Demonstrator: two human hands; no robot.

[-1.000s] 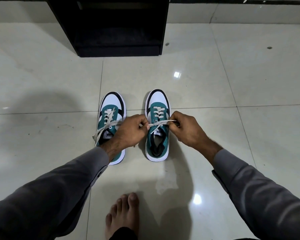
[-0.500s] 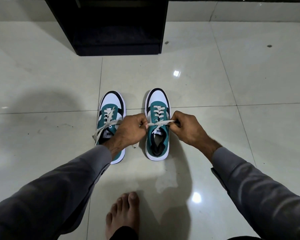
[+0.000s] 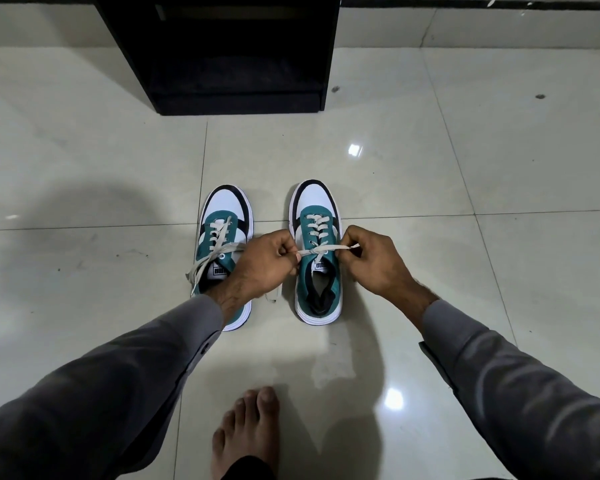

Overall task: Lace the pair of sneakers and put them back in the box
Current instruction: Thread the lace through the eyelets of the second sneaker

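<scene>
Two teal, white and black sneakers stand side by side on the tiled floor, toes pointing away. On the right sneaker a cream lace is crossed in a knot over the tongue and stretched sideways. My left hand pinches the lace's left end, and my right hand pinches its right end. The left sneaker has its lace ends hanging loose over its left side; my left wrist covers its heel. No shoe box is in view.
A dark cabinet stands on the floor beyond the shoes. A bare foot rests on the glossy tiles at the bottom centre. Grey sleeves reach in from both lower corners.
Both hands keep their grip on the right sneaker's lace and stay almost still; the lace stays taut across the tongue.
</scene>
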